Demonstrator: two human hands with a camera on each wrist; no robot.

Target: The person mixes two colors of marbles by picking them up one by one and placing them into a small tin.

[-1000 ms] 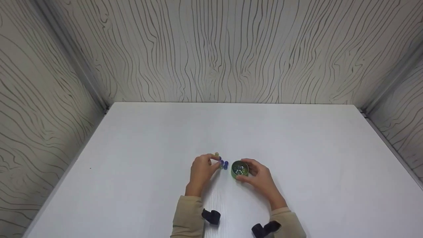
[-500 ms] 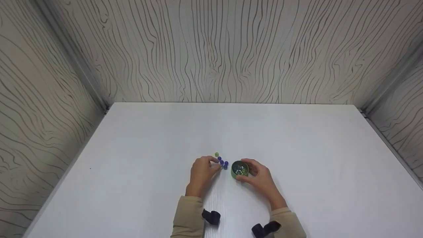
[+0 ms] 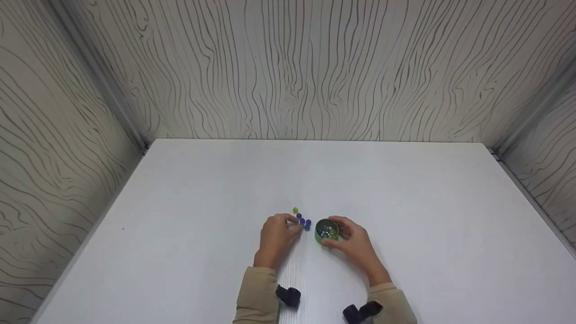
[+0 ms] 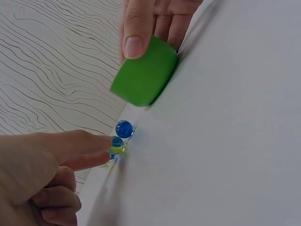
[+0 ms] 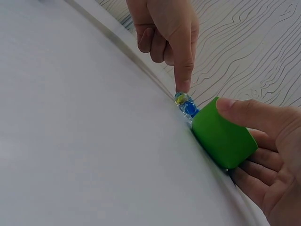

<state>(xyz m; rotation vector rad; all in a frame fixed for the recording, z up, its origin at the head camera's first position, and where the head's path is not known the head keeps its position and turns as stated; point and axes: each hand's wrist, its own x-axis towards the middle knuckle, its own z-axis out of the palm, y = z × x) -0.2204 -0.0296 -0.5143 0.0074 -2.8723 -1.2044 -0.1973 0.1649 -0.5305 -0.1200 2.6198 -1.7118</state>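
Note:
My right hand (image 3: 353,238) holds a small round green cup (image 5: 223,134), thumb on the near side and fingers round the back. Several glass marbles lie inside the cup, seen from the head view. My left hand (image 3: 276,231) is just left of it, low over the table. Its thumb and forefinger pinch a clear marble with a yellow and blue swirl (image 4: 117,145); the other fingers are curled in. Blue marbles (image 3: 308,222) lie in a small group between the hand and the cup. A yellow-green marble (image 3: 295,210) sits at the far end of the group.
The white table (image 3: 202,189) reaches to wood-grain patterned panels (image 3: 288,67) at the back and sides. A black camera mount sits on each wrist, over beige sleeves (image 3: 257,292).
My left thumb and forefinger have drawn back slightly from the far yellow-green marble and now cover the near yellowish one. The right hand and cup have stayed put.

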